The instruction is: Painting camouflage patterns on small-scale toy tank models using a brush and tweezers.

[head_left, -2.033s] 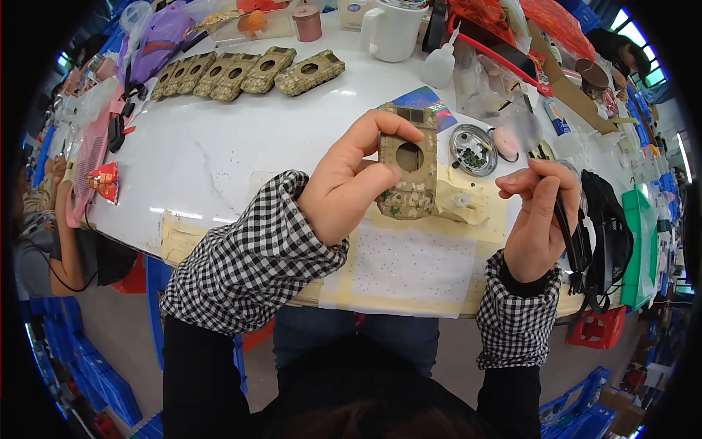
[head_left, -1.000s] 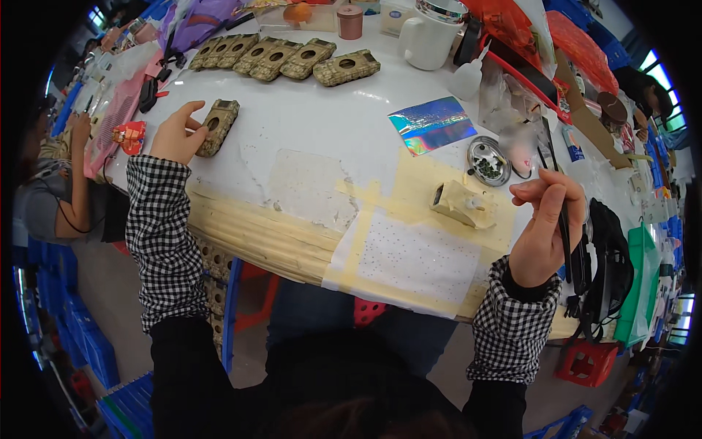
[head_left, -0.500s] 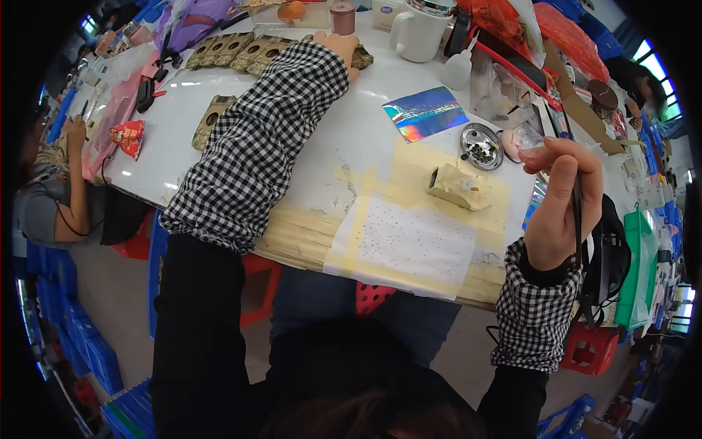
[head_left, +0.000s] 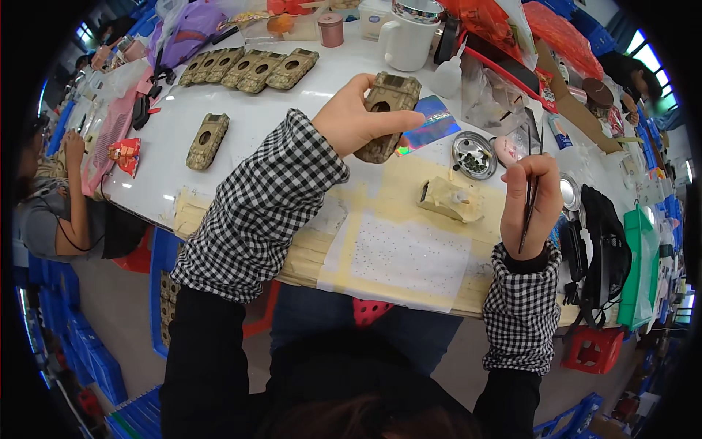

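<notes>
We log: left hand (head_left: 349, 123) grips camouflage hull (head_left: 398, 96), long axis pointing away, forward-left of right hand (head_left: 537, 199), which pinches slim dark tool (head_left: 526, 224).

7 camouflage hulls (head_left: 202, 155) on the table (head_left: 252, 113) (plus 1 held hull (head_left: 395, 91)), 1 mug (head_left: 406, 45).

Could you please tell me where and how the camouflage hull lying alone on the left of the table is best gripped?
Probably from above, pinching the hull across its long sides, beside the round hole: it lies flat, hole up, its narrow length running roughly near to far, and the red packet sits apart to its left.
</notes>
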Tool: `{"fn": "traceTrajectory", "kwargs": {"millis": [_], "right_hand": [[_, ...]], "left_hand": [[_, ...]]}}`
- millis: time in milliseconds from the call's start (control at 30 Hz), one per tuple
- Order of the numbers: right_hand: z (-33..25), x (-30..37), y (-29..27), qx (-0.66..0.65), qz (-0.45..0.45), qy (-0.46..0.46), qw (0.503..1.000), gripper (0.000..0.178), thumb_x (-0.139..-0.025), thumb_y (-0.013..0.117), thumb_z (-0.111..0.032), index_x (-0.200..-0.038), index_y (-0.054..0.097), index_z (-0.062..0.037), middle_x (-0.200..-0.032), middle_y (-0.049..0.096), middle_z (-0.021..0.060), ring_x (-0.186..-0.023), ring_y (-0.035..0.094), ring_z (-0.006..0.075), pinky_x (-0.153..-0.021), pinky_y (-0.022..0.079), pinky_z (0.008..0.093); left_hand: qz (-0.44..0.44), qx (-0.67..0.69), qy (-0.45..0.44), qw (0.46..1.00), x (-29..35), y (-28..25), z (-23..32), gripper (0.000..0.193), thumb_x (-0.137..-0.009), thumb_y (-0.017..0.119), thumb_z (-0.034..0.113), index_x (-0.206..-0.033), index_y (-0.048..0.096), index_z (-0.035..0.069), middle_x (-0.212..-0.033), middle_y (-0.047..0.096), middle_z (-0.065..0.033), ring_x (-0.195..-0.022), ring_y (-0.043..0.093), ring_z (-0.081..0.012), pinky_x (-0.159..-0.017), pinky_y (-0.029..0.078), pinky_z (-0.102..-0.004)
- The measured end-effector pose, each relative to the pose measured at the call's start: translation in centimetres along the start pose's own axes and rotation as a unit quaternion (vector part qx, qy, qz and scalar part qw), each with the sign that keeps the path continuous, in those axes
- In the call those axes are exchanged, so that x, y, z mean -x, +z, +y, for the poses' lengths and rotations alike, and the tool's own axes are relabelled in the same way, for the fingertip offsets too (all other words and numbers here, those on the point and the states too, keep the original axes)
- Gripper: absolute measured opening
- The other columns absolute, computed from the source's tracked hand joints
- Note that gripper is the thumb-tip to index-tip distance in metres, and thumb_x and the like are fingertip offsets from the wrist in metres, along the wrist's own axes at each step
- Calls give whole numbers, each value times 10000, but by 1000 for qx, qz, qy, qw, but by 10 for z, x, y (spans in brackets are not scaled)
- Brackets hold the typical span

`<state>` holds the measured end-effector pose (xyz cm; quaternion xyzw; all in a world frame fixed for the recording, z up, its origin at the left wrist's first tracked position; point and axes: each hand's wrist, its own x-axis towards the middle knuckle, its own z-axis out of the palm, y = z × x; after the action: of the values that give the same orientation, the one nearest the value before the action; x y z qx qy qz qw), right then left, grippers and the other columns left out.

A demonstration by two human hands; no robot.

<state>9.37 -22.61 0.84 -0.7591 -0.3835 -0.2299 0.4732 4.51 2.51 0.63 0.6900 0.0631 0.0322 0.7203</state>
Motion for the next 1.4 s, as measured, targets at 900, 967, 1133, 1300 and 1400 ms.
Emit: {"fn": "traceTrajectory", "kwargs": {"millis": [900,967,1133,1300,1400], "right_hand": [[2,-8,-17,59,-296,-74,951,255,-660,768,-72,-887,655,-47,-870,649,88,-879,592,265,-796,474,348],[0,-7,-14,50,-277,-74,957,234,-660,764,-65,-864,652,-46,-821,623,79,-835,576,256,-748,468,340],[0,-5,-11,54,-284,-77,954,239,-666,758,-49,-879,651,-39,-851,637,85,-846,584,260,-760,471,343],[-3,-5,-8,46,-255,-79,963,240,-654,763,-59,-865,652,-45,-775,579,78,-781,559,246,-688,459,334],[-6,-5,-5,45,-235,-88,967,230,-651,763,-63,-851,651,-46,-732,552,71,-749,548,238,-652,454,330]], "left_hand": [[-102,310,-46,944,32,14,-16,569,-925,464,64,-1404,156,71,-1331,391,-188,-1210,476,-310,-996,450,-449],[-102,308,-47,945,32,15,-15,571,-927,463,69,-1405,149,71,-1331,391,-189,-1207,479,-310,-994,454,-442],[-97,308,-38,946,31,13,-18,564,-931,465,86,-1404,159,63,-1334,394,-189,-1197,490,-307,-985,462,-424],[-101,305,-49,946,30,13,-17,540,-937,460,103,-1398,183,51,-1334,399,-188,-1191,497,-297,-983,466,-406],[-98,300,-51,948,30,14,-16,535,-941,456,107,-1398,184,50,-1329,405,-189,-1190,499,-293,-984,466,-403]]}}
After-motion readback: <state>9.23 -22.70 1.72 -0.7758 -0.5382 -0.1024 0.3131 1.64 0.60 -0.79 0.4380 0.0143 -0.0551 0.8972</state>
